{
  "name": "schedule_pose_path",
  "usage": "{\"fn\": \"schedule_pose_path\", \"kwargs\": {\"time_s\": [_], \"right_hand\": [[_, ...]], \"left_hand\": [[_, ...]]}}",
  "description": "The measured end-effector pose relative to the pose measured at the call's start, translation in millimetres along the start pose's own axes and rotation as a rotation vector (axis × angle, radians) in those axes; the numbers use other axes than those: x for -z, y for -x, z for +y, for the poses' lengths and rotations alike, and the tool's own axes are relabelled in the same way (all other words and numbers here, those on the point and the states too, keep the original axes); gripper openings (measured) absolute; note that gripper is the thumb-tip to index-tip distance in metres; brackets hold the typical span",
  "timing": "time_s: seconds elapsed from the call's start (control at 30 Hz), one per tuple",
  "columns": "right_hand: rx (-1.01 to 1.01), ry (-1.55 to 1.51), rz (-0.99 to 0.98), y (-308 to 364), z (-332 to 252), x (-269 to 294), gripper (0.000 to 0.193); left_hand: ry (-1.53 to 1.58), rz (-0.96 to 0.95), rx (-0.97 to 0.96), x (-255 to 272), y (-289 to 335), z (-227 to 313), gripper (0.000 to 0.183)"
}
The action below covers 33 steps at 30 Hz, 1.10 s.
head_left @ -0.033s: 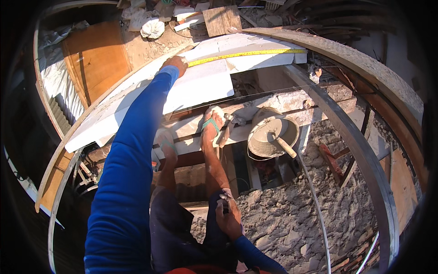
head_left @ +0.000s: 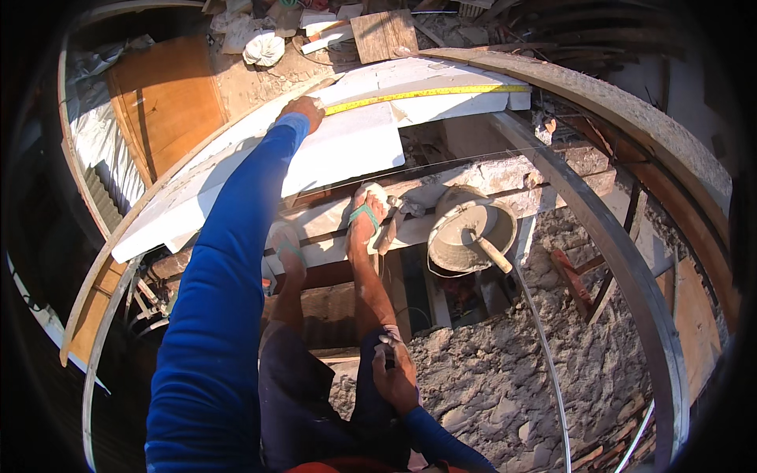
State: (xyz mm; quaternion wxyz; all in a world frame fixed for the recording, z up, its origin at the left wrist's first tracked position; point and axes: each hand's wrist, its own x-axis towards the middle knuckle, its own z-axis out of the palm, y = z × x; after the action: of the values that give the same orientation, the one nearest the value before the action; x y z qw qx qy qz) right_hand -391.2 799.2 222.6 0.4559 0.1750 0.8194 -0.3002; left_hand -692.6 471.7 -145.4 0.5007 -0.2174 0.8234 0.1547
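My left hand (head_left: 306,113), at the end of a long blue sleeve, is closed at one end of a yellow tape measure (head_left: 426,92). The extended blade runs rightward from it across a row of white blocks (head_left: 347,150), as far as their right end. Whether the hand grips a case or only the blade is hidden. Low in the view, my right hand (head_left: 396,372) rests by my right knee with its fingers curled in. Anything inside those fingers is too small to make out.
A mortar-caked bucket (head_left: 453,244) with a wooden-handled tool (head_left: 490,251) stands right of my sandalled feet, which are on a ledge (head_left: 410,232). A metal beam (head_left: 607,205) curves down the right side, over rough mortar (head_left: 505,370). Gaps open below the ledge. A thin string crosses near the blocks.
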Motion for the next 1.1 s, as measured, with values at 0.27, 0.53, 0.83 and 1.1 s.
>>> {"fn": "schedule_pose_path", "kwargs": {"time_s": [0.27,0.53,0.83,1.1], "right_hand": [[0.041,0.030,0.020,0,7,-1,0.032],[0.046,0.033,0.037,-2,6,-1,0.033],[0.037,-0.018,0.017,-8,-1,6,0.028],[0.120,-0.004,0.013,-12,-6,7,0.027]], "left_hand": [[0.009,0.059,-0.003,-10,-6,-8,0.061],[0.035,0.064,-0.004,-18,-16,-15,0.051],[-0.017,0.260,-0.150,23,23,-21,0.054],[-0.012,0.656,-0.378,119,74,-158,0.043]]}}
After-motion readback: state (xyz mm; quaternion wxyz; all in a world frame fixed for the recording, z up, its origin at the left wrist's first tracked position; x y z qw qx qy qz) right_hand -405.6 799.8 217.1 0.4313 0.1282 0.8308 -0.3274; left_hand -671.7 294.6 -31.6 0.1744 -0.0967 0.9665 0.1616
